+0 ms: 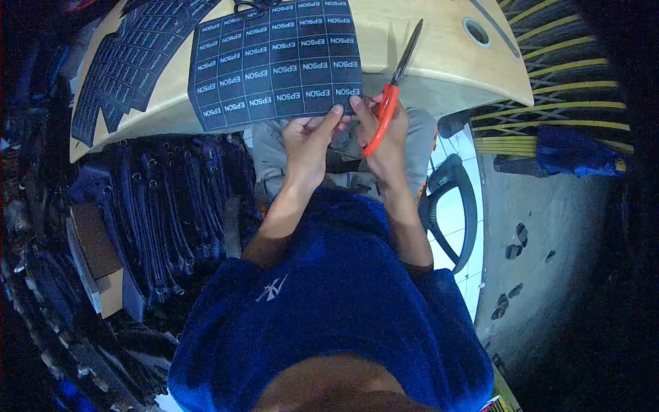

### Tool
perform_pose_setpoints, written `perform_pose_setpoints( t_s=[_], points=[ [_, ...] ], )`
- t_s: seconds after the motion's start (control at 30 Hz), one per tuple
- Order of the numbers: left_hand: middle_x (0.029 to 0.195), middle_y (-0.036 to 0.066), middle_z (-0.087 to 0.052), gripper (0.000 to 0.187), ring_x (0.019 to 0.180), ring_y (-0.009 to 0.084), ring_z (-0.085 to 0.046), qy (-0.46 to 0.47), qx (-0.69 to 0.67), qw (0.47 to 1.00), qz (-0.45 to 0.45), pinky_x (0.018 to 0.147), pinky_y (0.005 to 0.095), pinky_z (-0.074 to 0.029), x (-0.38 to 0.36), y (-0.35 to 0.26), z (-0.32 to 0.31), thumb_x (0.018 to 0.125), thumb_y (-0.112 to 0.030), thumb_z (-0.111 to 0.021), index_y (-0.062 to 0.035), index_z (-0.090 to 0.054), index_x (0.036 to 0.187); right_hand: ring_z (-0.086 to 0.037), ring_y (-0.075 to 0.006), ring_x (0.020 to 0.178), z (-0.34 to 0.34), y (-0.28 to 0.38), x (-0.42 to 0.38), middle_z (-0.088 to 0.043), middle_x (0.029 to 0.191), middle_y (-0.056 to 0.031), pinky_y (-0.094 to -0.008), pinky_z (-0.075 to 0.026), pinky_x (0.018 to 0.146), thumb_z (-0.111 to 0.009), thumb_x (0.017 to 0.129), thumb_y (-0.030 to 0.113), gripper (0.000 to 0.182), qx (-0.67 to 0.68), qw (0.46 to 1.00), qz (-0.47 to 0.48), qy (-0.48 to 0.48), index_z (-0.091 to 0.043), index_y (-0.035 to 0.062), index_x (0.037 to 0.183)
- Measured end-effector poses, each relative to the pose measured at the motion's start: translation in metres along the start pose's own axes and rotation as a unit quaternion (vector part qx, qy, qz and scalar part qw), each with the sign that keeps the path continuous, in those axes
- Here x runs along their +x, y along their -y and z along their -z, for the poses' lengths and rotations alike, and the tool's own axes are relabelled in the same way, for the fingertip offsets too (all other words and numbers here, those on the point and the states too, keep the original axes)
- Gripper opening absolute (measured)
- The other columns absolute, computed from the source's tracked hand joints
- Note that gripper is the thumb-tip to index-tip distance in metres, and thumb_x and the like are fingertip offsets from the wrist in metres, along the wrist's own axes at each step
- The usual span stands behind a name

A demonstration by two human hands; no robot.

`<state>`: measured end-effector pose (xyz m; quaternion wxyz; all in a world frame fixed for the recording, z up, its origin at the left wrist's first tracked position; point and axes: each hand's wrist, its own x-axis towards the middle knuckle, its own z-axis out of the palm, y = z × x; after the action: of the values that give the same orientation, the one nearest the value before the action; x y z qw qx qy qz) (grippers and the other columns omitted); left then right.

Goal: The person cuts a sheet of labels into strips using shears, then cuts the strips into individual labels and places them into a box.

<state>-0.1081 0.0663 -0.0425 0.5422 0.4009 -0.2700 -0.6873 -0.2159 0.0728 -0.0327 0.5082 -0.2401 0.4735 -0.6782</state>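
Note:
A dark sheet (274,65) printed with a grid of white EPSON labels lies over the table's near edge, its lower corner lifted toward me. My left hand (309,141) pinches the sheet's near edge between thumb and fingers. Close beside it, my right hand (384,134) grips the sheet's near right corner with thumb and fingertips. A pair of scissors (390,110) with orange handles hangs on that same right hand, its blades pointing up and away over the table.
Cut strips of similar labels (130,62) lie at the table's left. A dark cord (255,7) rests at the sheet's far edge. The wooden table (439,48) has a round hole. Many dark straps (171,206) hang at left; a chair armrest (467,213) stands right.

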Motion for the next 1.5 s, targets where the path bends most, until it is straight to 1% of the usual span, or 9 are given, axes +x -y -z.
perform_pose_setpoints(
  t_s=[0.17,0.63,0.73,1.03,1.1,1.23,1.3,1.43,1.5],
  points=[
    [0.083,0.01,-0.065,0.01,0.074,0.0143,-0.062,-0.006,-0.039,0.999,0.013,0.066,0.0234,-0.048,0.0,0.0,0.003,0.081,-0.006,-0.064,0.0013,-0.063,0.089,-0.048,-0.0048,0.048,-0.002,0.001,0.0,-0.058,0.078,-0.0049,-0.0185,-0.033,0.036,-0.07,0.076,0.005,0.03,-0.009,1.0,-0.014,-0.018,-0.043,0.0066,0.089],
    [0.085,0.01,-0.065,0.008,0.077,0.0164,-0.063,-0.01,-0.024,1.0,0.002,0.072,0.0266,-0.051,-0.001,-0.001,0.005,0.081,-0.003,-0.063,0.0012,-0.063,0.088,-0.048,-0.0046,0.05,0.001,-0.001,0.001,-0.055,0.078,-0.0027,-0.0184,-0.034,0.036,-0.071,0.074,0.003,0.032,-0.014,1.0,-0.007,-0.008,-0.043,0.006,0.089],
    [0.085,0.01,-0.065,0.009,0.077,0.0164,-0.063,-0.002,-0.018,1.0,-0.003,0.073,0.0269,-0.051,0.0,0.0,0.008,0.081,-0.002,-0.063,0.0007,-0.063,0.089,-0.049,-0.0053,0.051,0.0,0.001,0.0,-0.055,0.079,-0.0031,-0.0185,-0.035,0.037,-0.072,0.073,0.004,0.033,-0.023,0.999,-0.021,-0.008,-0.043,0.0058,0.089],
    [0.085,0.01,-0.065,0.009,0.078,0.0169,-0.063,0.002,-0.014,1.0,0.006,0.073,0.0272,-0.051,0.001,-0.003,0.01,0.081,-0.003,-0.063,0.0012,-0.062,0.089,-0.053,-0.0078,0.057,-0.001,-0.005,0.005,-0.056,0.083,-0.006,-0.0191,-0.039,0.04,-0.072,0.072,0.002,0.033,-0.045,0.999,0.005,-0.029,-0.045,0.0035,0.09],
    [0.085,0.01,-0.065,0.009,0.079,0.0172,-0.063,0.005,-0.019,1.0,0.015,0.073,0.027,-0.051,0.0,-0.004,0.012,0.081,-0.003,-0.063,0.0014,-0.062,0.088,-0.045,-0.0036,0.044,-0.001,-0.009,0.006,-0.052,0.07,0.0017,-0.0183,-0.031,0.034,-0.07,0.074,0.003,0.028,-0.057,0.997,0.049,-0.019,-0.045,0.0085,0.087],
    [0.085,0.01,-0.064,0.008,0.079,0.0176,-0.063,-0.008,-0.012,1.0,0.02,0.073,0.0265,-0.051,-0.001,-0.007,0.015,0.082,-0.004,-0.062,0.0013,-0.062,0.087,-0.043,-0.0033,0.043,-0.004,-0.002,0.002,-0.05,0.068,0.0024,-0.0187,-0.031,0.034,-0.07,0.074,0.002,0.028,-0.044,0.998,-0.003,-0.039,-0.045,0.0089,0.086],
    [0.085,0.01,-0.064,0.008,0.079,0.0177,-0.063,-0.014,-0.001,1.0,0.018,0.072,0.0264,-0.051,0.0,-0.007,0.016,0.082,-0.004,-0.062,0.0013,-0.062,0.087,-0.052,-0.0069,0.067,-0.002,-0.004,0.004,-0.053,0.081,-0.0035,-0.0191,-0.042,0.051,-0.071,0.073,0.001,0.031,-0.055,0.998,0.021,-0.028,-0.045,0.003,0.089],
    [0.082,0.009,-0.065,0.006,0.078,0.0165,-0.063,-0.016,0.0,1.0,-0.004,0.07,0.0257,-0.051,0.001,-0.004,0.014,0.081,-0.004,-0.063,0.0012,-0.063,0.086,-0.048,-0.0063,0.067,0.002,0.004,-0.007,-0.05,0.078,-0.0015,-0.0195,-0.041,0.057,-0.072,0.075,0.007,0.031,-0.062,0.997,-0.022,-0.031,-0.044,0.003,0.09],
    [0.08,0.009,-0.065,0.006,0.077,0.016,-0.063,-0.019,-0.006,1.0,-0.005,0.069,0.0253,-0.051,0.001,-0.004,0.013,0.081,-0.004,-0.063,0.001,-0.063,0.085,-0.045,-0.0066,0.066,0.018,-0.004,-0.016,-0.047,0.076,0.0,-0.0208,-0.04,0.059,-0.069,0.078,0.011,0.03,-0.222,0.974,0.034,-0.019,-0.043,0.0029,0.09]
  ],
)
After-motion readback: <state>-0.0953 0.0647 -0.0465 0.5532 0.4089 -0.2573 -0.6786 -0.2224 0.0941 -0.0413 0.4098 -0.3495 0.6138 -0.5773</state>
